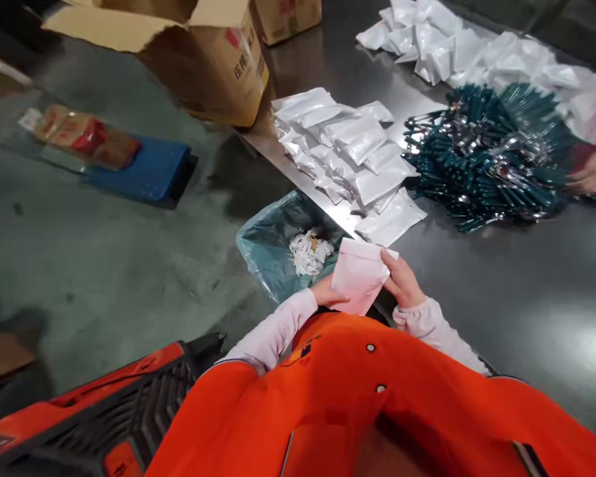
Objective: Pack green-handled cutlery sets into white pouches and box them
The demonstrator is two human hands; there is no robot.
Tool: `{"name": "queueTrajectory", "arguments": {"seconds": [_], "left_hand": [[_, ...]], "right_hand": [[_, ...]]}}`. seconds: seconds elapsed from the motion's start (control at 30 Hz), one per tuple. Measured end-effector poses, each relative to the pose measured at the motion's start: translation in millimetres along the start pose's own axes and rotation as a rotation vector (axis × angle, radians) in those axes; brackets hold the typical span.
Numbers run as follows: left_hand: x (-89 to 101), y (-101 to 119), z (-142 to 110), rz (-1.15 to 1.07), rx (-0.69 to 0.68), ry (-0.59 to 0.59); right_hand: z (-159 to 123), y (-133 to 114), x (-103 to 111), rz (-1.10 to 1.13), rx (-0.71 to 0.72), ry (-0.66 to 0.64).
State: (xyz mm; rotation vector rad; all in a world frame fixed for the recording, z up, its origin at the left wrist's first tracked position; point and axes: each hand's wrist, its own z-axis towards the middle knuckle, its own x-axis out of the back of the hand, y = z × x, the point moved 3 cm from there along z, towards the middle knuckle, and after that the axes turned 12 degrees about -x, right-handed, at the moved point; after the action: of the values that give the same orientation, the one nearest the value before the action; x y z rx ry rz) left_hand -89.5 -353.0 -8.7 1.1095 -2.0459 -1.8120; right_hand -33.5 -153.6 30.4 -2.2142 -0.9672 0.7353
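Note:
Close to my body I hold a white mailing pouch point(360, 273) in both hands. My left hand point(328, 292) grips its lower left side, with the fingers partly hidden behind it. At the upper right corner, my right hand point(401, 277) pinches the pouch with the thumb in front. Just beyond, a stack of similar white pouches point(345, 142) lies on the metal table point(516, 291). To the right of that stack is a heap of dark green-handled pieces point(491, 159) with shiny metal ends, some in clear plastic.
A lined bin point(263, 245) with white scraps point(310, 252) stands by the table's left edge. An open cardboard box point(218, 73) is at the back left. More white pouches point(451, 46) lie at the far side. Another person's hand point(593, 172) touches the green heap. A blue platform point(139, 169) is on the floor.

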Motion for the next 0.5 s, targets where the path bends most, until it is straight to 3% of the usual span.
{"name": "queueTrajectory", "arguments": {"seconds": [0.13, 0.23, 0.37, 0.5], "left_hand": [[23.0, -30, -39, -0.054, 0.119, 0.256], [56.7, -28, -77, -0.133, 0.186, 0.489], [126.7, 5, -132, -0.151, 0.079, 0.804], [215.4, 39, -191, -0.055, 0.012, 0.948]], "right_hand": [[33, 24, -32, -0.084, -0.15, -0.079], [46, 38, -52, -0.138, -0.152, -0.102], [46, 83, -81, -0.422, -0.144, -0.205], [39, 166, -139, -0.912, -0.032, -0.14]]}}
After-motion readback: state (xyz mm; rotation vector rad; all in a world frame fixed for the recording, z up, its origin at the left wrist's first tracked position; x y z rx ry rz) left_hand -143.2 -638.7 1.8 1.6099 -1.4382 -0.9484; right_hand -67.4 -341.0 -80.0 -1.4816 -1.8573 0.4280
